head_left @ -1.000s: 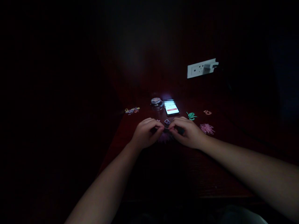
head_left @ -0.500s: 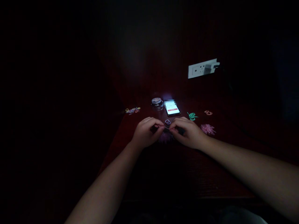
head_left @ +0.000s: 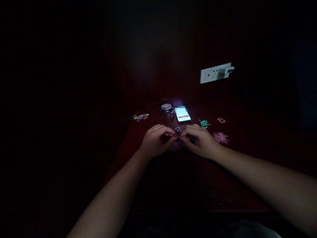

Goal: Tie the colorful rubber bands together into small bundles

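Between my fingertips is a thin, pale purple band (head_left: 177, 136), small and dim. My left hand (head_left: 158, 140) pinches its left end with thumb and forefinger. From the right, my right hand (head_left: 199, 140) pinches the other end. Just beyond the fingertips lies a small purple ring-shaped bundle (head_left: 178, 130) on the dark red table (head_left: 210, 185). Below the fingertips is a heap of purple strips (head_left: 176, 146), partly hidden by my hands. A pink heap of strips (head_left: 221, 138) lies to the right of my right hand, with a green bundle (head_left: 204, 124) behind that hand.
Behind my hands stand a lidded clear jar (head_left: 167, 110) and a lit phone (head_left: 183, 114). Mixed coloured bands (head_left: 141, 117) lie at the far left, an orange bundle (head_left: 221, 120) at the right. A wall socket (head_left: 216, 73) holds a plug.
The band between my fingertips now looks more curved, and the fingertips have shifted slightly. Both hands are otherwise in nearly the same place.
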`<control>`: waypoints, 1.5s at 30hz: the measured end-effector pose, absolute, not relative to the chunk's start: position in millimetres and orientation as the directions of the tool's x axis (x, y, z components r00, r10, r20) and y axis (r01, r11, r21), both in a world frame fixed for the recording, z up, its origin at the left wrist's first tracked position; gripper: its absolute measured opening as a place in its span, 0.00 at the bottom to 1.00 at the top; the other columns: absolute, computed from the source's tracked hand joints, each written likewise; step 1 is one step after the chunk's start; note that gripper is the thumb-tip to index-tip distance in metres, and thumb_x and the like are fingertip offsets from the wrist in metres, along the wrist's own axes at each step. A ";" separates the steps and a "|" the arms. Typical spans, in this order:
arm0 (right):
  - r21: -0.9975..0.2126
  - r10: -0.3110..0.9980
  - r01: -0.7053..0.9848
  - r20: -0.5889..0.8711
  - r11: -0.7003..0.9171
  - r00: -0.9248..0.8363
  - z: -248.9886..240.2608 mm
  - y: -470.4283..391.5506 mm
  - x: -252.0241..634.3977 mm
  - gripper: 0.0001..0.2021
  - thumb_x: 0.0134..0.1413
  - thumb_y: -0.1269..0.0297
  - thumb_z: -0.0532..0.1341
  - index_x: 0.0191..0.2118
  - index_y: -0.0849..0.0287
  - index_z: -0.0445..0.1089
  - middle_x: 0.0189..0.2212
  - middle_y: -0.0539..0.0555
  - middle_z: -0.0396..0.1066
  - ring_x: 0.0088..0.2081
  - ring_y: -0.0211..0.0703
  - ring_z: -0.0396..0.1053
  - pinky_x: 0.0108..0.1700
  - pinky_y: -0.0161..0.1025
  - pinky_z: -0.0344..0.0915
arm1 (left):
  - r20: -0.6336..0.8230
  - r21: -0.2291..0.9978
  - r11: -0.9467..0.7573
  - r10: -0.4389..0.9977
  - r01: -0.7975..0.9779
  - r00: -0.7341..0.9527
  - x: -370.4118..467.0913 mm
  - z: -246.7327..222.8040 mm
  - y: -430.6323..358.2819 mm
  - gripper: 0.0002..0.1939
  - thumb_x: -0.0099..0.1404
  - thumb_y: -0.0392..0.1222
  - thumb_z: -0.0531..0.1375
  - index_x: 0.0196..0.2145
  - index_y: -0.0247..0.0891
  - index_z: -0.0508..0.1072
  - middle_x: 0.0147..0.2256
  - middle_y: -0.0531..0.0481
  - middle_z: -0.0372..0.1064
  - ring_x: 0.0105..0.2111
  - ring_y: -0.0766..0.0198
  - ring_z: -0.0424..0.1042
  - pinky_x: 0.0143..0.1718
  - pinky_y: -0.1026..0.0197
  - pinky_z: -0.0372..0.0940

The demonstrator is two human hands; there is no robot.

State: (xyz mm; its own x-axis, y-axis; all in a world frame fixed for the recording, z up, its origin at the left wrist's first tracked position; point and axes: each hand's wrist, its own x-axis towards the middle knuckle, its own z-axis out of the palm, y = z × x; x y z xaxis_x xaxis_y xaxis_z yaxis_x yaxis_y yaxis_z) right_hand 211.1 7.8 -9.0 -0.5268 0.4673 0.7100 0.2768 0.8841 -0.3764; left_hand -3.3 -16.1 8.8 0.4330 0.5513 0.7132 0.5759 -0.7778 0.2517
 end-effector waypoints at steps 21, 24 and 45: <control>-0.363 0.463 0.288 0.698 0.886 -0.545 -8.8 7.3 212.2 0.03 0.57 0.70 0.60 0.32 0.58 0.69 0.25 0.48 0.67 0.29 0.38 0.65 0.38 0.40 0.58 | 0.732 0.221 -0.801 0.513 0.556 0.448 -1.8 10.6 -16.2 0.03 0.64 0.40 0.63 0.34 0.38 0.73 0.29 0.52 0.73 0.30 0.67 0.70 0.34 0.61 0.65; -0.364 0.466 0.290 0.695 0.885 -0.547 -8.4 6.8 211.8 0.03 0.56 0.70 0.60 0.32 0.58 0.69 0.25 0.48 0.67 0.29 0.38 0.65 0.38 0.40 0.58 | 0.732 0.212 -0.802 0.509 0.559 0.453 -1.9 11.0 -15.9 0.03 0.64 0.40 0.62 0.35 0.39 0.74 0.29 0.52 0.74 0.30 0.66 0.70 0.34 0.61 0.65; -0.377 0.461 0.266 0.705 0.887 -0.539 -9.8 7.3 211.7 0.06 0.57 0.71 0.61 0.41 0.58 0.71 0.28 0.49 0.70 0.30 0.38 0.66 0.38 0.40 0.60 | 0.742 0.178 -0.796 0.494 0.579 0.452 -3.9 8.7 -15.7 0.05 0.66 0.41 0.62 0.35 0.38 0.76 0.29 0.52 0.75 0.28 0.68 0.71 0.32 0.63 0.66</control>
